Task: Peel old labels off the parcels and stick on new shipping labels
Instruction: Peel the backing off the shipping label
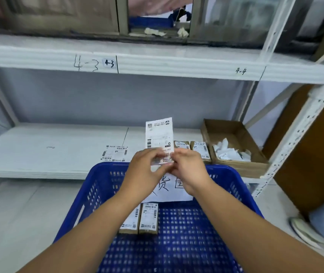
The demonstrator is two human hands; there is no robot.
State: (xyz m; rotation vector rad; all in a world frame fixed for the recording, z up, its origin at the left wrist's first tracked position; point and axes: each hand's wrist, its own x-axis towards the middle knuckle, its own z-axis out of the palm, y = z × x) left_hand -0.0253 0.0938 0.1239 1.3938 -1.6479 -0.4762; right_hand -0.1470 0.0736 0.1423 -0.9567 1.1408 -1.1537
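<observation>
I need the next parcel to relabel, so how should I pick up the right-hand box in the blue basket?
Probably from above, fingers on its near and far short ends: the right-hand box lies flat, label up, its left long side close against the other box.

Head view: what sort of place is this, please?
Probably a warehouse or parcel-packing room. The white metal shelving carries handwritten bay numbers, 4-3 and 4-4; a blue plastic crate holds small labelled parcels; and the left hand and the right hand pinch a printed shipping label.
</observation>
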